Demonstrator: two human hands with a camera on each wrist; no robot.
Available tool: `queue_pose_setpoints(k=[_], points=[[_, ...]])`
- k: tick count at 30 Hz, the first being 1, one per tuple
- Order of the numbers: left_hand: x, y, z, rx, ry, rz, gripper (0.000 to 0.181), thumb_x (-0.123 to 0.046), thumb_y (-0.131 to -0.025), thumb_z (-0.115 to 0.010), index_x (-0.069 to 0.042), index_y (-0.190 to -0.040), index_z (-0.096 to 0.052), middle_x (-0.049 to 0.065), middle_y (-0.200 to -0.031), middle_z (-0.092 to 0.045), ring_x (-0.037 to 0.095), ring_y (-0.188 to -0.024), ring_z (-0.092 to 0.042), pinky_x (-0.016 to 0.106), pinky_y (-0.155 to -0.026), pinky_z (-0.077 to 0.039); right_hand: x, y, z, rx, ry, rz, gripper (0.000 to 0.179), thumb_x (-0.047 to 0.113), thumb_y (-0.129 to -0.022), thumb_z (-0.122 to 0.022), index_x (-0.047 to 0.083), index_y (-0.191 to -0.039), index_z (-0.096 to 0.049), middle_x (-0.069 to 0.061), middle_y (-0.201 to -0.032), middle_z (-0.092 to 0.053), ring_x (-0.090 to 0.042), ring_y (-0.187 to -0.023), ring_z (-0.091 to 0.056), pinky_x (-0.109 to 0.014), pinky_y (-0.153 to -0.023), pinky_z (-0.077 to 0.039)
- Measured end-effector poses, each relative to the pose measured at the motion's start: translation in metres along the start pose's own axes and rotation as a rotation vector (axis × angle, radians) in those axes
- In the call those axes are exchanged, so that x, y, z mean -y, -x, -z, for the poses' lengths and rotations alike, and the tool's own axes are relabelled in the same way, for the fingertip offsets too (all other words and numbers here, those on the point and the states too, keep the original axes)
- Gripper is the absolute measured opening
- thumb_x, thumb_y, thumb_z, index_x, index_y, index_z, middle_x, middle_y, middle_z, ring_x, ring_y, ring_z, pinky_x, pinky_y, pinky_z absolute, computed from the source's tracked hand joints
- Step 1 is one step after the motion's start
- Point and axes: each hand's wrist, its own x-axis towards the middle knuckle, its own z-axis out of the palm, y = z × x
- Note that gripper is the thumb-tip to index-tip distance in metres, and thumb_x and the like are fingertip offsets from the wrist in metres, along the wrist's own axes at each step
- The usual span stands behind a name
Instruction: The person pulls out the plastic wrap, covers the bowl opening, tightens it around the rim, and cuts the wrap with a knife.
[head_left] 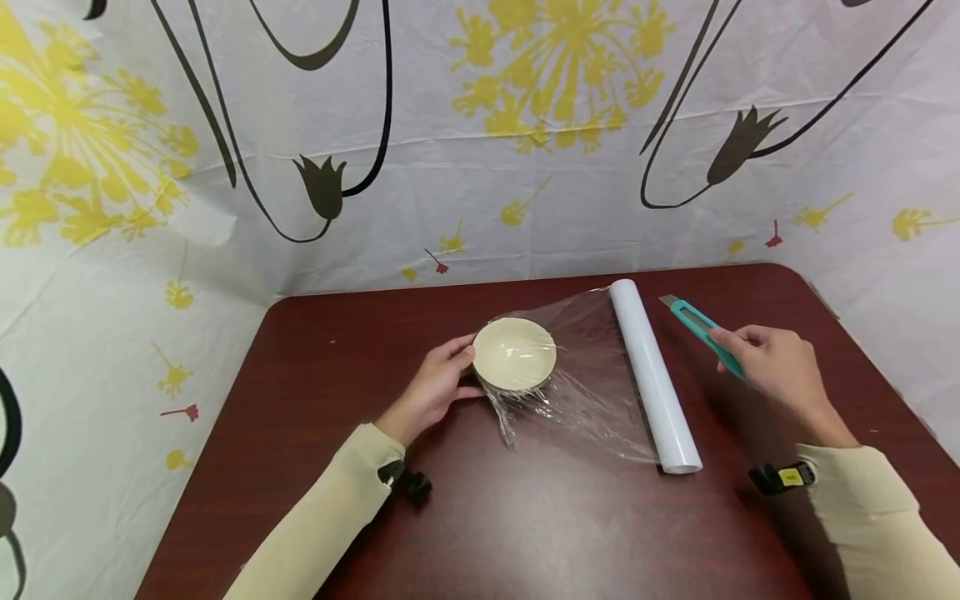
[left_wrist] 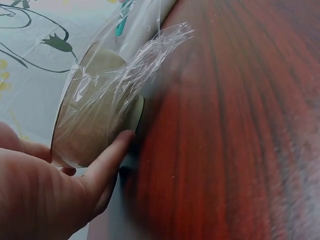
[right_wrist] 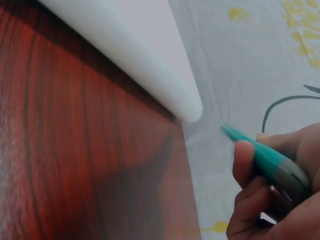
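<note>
A cream bowl [head_left: 513, 354] with a dark rim sits near the middle of the table. My left hand [head_left: 433, 385] grips its left side, thumb by the rim and other fingers against the wall. Clear plastic wrap [head_left: 596, 396] lies over the bowl and stretches right to a white roll [head_left: 655, 375]. In the left wrist view, the wrap's bunched loose end [left_wrist: 145, 65] hangs off the near side of the bowl. Right of the roll, my right hand [head_left: 783, 367] holds a teal utility knife [head_left: 701, 327], its blade pointing toward the roll's far end.
The dark red wooden table [head_left: 480, 533] has a rounded far edge. White fabric [head_left: 450, 200] with yellow and dark flower prints hangs behind it and on both sides. Each wrist wears a small black camera strap [head_left: 783, 477].
</note>
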Motion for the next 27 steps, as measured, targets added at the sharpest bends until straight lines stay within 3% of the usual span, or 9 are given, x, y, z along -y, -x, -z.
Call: queue_pose_setpoints(k=[5,8,11,14,19,23,27], points=[[-0.01,-0.005,0.001,-0.051,-0.083,0.014,0.045,-0.014,-0.119,-0.05,-0.003,-0.163,-0.051,0.021,-0.161,-0.053,0.037,-0.146,-0.055,0.055,-0.108,-0.056,0.008,-0.002,-0.005,-0.052,-0.016,-0.009,0.065,0.063,-0.109,-0.059,0.007,-0.083,-0.076,-0.003,-0.067,-0.062,-0.025,-0.076,-0.047,-0.039,-0.054,-0.036],[-0.018,-0.014,0.002,-0.091,-0.143,-0.001,0.044,-0.015,-0.117,-0.055,-0.002,-0.16,-0.055,0.019,-0.159,-0.057,0.033,-0.144,-0.057,0.052,-0.112,-0.053,0.015,-0.003,-0.007,-0.049,-0.051,-0.025,0.069,0.069,-0.106,-0.059,0.007,-0.082,-0.075,-0.005,-0.068,-0.061,-0.025,-0.076,-0.046,-0.039,-0.052,-0.035],[-0.029,-0.024,0.002,-0.116,-0.273,-0.046,0.043,-0.019,-0.116,-0.058,-0.002,-0.156,-0.061,0.016,-0.155,-0.062,0.031,-0.144,-0.057,0.05,-0.117,-0.049,0.023,-0.006,-0.008,-0.019,-0.125,-0.052,0.072,0.074,-0.103,-0.059,0.006,-0.09,-0.076,-0.007,-0.072,-0.067,-0.024,-0.074,-0.047,-0.04,-0.052,-0.037],[-0.042,-0.033,-0.003,-0.124,-0.465,-0.109,0.041,-0.023,-0.116,-0.06,-0.004,-0.152,-0.066,0.013,-0.153,-0.064,0.029,-0.147,-0.054,0.047,-0.12,-0.046,0.034,-0.011,-0.007,0.033,-0.228,-0.081,0.073,0.075,-0.102,-0.061,0.003,-0.102,-0.076,-0.005,-0.078,-0.075,-0.022,-0.074,-0.049,-0.039,-0.056,-0.04],[-0.065,-0.047,-0.018,-0.082,-0.725,-0.168,0.04,-0.026,-0.114,-0.063,-0.007,-0.148,-0.071,0.011,-0.151,-0.066,0.03,-0.143,-0.058,0.045,-0.116,-0.048,0.055,-0.019,-0.009,0.131,-0.418,-0.125,0.069,0.07,-0.103,-0.064,0.002,-0.115,-0.074,0.003,-0.081,-0.079,-0.016,-0.066,-0.047,-0.035,-0.056,-0.041],[-0.078,-0.056,-0.032,-0.015,-0.839,-0.199,0.04,-0.027,-0.113,-0.064,-0.006,-0.147,-0.071,0.012,-0.151,-0.066,0.031,-0.14,-0.06,0.046,-0.112,-0.051,0.073,-0.025,-0.016,0.207,-0.597,-0.145,0.064,0.061,-0.105,-0.068,0.0,-0.122,-0.072,0.004,-0.084,-0.079,-0.015,-0.072,-0.056,-0.031,-0.059,-0.046],[-0.084,-0.065,-0.047,0.037,-0.893,-0.253,0.038,-0.026,-0.113,-0.064,-0.004,-0.143,-0.072,0.012,-0.151,-0.066,0.03,-0.141,-0.059,0.042,-0.114,-0.049,0.09,-0.03,-0.026,0.273,-0.684,-0.147,0.066,0.055,-0.107,-0.069,-0.006,-0.132,-0.067,0.002,-0.087,-0.08,-0.017,-0.087,-0.065,-0.03,-0.069,-0.054]])
